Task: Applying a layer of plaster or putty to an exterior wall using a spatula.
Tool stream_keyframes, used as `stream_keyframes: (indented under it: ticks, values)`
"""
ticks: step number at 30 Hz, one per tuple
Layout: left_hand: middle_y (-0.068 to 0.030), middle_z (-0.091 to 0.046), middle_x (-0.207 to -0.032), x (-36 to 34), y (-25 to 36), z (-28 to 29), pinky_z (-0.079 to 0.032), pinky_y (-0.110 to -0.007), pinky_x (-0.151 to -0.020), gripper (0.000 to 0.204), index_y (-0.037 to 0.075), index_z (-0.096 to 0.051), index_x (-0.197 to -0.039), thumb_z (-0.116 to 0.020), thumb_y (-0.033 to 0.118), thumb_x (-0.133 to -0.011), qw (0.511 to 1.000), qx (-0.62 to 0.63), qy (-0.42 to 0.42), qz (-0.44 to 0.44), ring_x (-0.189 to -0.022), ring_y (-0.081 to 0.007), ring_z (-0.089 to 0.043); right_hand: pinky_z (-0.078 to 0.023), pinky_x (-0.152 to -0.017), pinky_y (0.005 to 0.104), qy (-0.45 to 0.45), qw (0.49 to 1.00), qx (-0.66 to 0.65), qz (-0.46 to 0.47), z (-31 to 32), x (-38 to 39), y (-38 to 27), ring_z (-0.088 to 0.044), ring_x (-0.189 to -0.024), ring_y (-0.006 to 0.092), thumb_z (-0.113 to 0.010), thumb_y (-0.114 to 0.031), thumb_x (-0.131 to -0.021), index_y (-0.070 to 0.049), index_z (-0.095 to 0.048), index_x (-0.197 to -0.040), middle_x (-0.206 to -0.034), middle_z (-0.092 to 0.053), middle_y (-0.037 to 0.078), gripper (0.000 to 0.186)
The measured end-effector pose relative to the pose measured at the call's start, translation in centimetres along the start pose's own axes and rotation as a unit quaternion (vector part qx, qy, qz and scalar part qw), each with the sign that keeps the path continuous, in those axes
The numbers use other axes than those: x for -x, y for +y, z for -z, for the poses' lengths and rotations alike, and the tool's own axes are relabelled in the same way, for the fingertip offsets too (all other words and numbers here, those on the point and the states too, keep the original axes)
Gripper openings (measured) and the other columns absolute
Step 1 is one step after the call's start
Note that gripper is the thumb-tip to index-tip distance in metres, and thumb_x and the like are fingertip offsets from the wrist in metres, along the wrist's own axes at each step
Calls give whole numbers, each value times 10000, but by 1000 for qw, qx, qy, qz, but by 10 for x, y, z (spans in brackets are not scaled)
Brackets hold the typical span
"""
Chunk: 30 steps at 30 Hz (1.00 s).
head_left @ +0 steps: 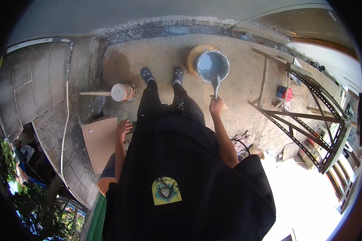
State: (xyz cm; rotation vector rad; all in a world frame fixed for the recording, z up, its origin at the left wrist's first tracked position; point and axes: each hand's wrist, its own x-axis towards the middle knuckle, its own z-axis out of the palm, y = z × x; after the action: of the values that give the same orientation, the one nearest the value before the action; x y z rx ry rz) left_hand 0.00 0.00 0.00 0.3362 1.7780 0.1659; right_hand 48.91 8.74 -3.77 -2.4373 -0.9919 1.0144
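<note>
My right hand [216, 106] is closed round the handle of a paintbrush [215, 86] smeared with grey paint. Its far end lies over the near rim of a round paint bucket [227, 60], which holds pale grey-blue liquid. Under the bucket, a round tan stand [192, 60] shows at its left side. My left hand [124, 129] hangs beside my left thigh, empty, with the fingers loosely apart. It is nearest to a brown cardboard sheet [99, 140].
A white-and-orange bucket [122, 92] with a long stick beside it stands at the left. An angled metal frame [301, 115] takes up the right, near a red-and-blue pail [284, 93]. A grey wall [157, 14] runs along the far side. Crumpled cloth [241, 143] lies right of me.
</note>
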Motion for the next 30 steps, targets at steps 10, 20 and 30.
stream_keyframes:
  ticks: [10, 20, 30]
  values:
    - [-115, -625, -1078, 3, -2, -1, -435, -385, -854, 363, 113, -503, -1202, -352, 327, -951, 1000, -1, -1, -2, -967, -221, -607, -458, -690, 391, 31, 999, -28, 11, -1, -2, 10, -617, -725, 318, -469, -87, -727, -46, -674, -870, -732, -618, 201, 254]
    - [-123, -625, -1076, -6, -4, 2, -436, -389, -856, 379, 115, -497, -1213, -372, 347, -941, 1000, 10, -7, -9, -963, -230, -609, -431, -609, 371, 37, 998, -51, 26, 5, -17, -14, -565, -599, 253, -484, -88, -733, -41, -672, -880, -628, -569, 155, 243]
    - [-118, -624, -1073, -3, -5, -6, -435, -379, -846, 387, 111, -501, -1208, -392, 362, -933, 999, 35, -6, -14, -952, -229, -608, -467, -692, 380, 33, 996, -70, 50, 12, -27, -51, -624, -744, 311, -469, -77, -760, -31, -648, -910, -768, -633, 182, 239]
